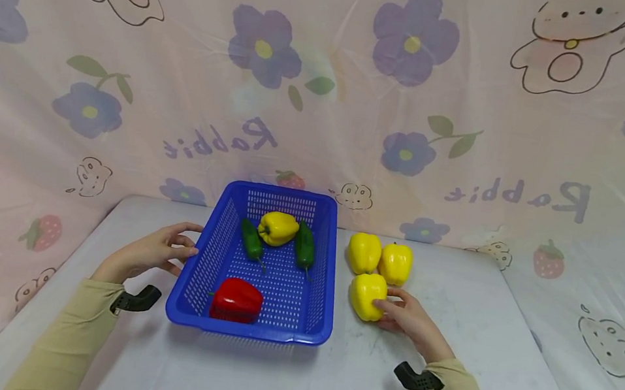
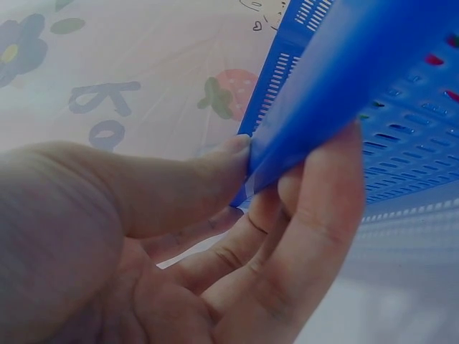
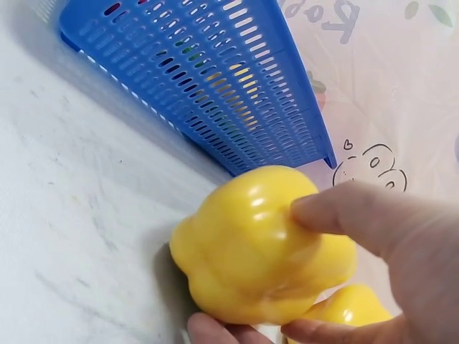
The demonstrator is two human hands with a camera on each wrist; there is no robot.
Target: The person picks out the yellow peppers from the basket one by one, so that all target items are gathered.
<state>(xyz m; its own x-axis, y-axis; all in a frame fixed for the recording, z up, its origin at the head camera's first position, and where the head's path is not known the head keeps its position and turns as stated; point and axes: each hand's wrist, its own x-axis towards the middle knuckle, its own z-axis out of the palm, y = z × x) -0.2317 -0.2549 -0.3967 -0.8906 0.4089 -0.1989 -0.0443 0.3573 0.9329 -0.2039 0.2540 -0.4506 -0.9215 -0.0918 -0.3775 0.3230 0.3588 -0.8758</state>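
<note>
My left hand (image 1: 158,252) pinches the left rim of a blue plastic basket (image 1: 328,302), with thumb and fingers on either side of the edge (image 2: 301,136). Inside the basket lie a yellow bell pepper (image 1: 278,229) between two green chili peppers, one on the left (image 1: 251,240) and one on the right (image 1: 304,245), and a red bell pepper (image 1: 237,300) near the front. To the right of the basket, my right hand (image 1: 411,323) grips another yellow bell pepper (image 3: 258,244), its thumb pressed on one side and its fingertips on the other.
Two more yellow bell peppers, the left one (image 1: 364,253) and the right one (image 1: 396,264), stand just behind the held one. Everything sits on a white table (image 1: 240,383). A patterned cloth (image 1: 323,117) hangs along the back and sides.
</note>
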